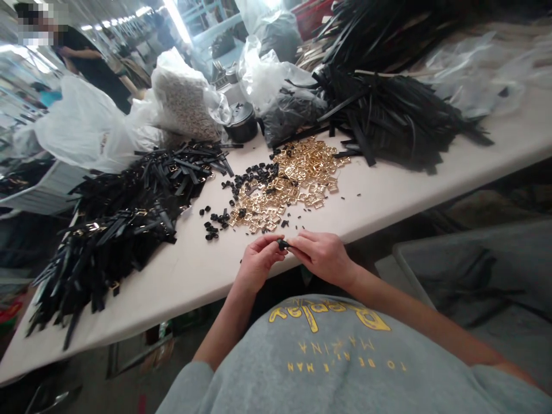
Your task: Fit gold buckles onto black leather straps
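Both hands met at the table's near edge — left hand (259,261) and right hand (326,256) nearly fingertip to fingertip, each pinching a small black piece (282,245) between thumb and fingers. The piece sat between them, just in front of the gold buckles (308,167) and black loops (261,172) heaped on the table (202,267). It was too small to tell its exact shape, possibly a loop or short strap end.

Handling it well likely meant the left pinch holding steady while the right did the fine work — light pressure, fingertips close, the piece turned toward the eyes. Keeping it over the tabletop seemed wise; a slip past the edge could drop it. Black straps (107,253) lay to the left, well apart.
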Tool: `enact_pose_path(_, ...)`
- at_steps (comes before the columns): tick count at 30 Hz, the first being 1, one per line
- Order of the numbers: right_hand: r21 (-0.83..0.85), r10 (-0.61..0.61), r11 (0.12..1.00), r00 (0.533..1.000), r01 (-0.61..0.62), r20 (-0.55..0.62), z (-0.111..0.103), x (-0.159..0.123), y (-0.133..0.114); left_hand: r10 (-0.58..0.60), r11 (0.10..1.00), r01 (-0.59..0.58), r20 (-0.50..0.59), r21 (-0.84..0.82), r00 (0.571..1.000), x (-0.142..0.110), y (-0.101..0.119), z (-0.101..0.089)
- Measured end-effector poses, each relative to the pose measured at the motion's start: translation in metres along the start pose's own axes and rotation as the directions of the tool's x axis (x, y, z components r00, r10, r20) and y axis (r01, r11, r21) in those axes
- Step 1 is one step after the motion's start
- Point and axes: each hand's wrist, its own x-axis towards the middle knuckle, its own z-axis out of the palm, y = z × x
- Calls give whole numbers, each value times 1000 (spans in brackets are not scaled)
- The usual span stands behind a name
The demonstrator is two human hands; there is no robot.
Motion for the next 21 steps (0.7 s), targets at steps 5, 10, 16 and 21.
enact_pose_path(5,9,-182,983,978,182,103,2,-11,-6,-105,991,102,21,91,994,-17,-10,-16)
enact_pose_path(10,175,-73,983,988,48,135,10,-26,-10,-94,991,91,21,100,995,-31,-22,-21)
enact_pose_path(16,125,129,979,963,-162,237,20,-33,-16,-34,989,29,33,146,999,-34,-38,-13)
enact_pose_path(21,229,136,952,952,-202,274,22,-30,-18,122,923,-119,15,365,992,-40,-25,-7)
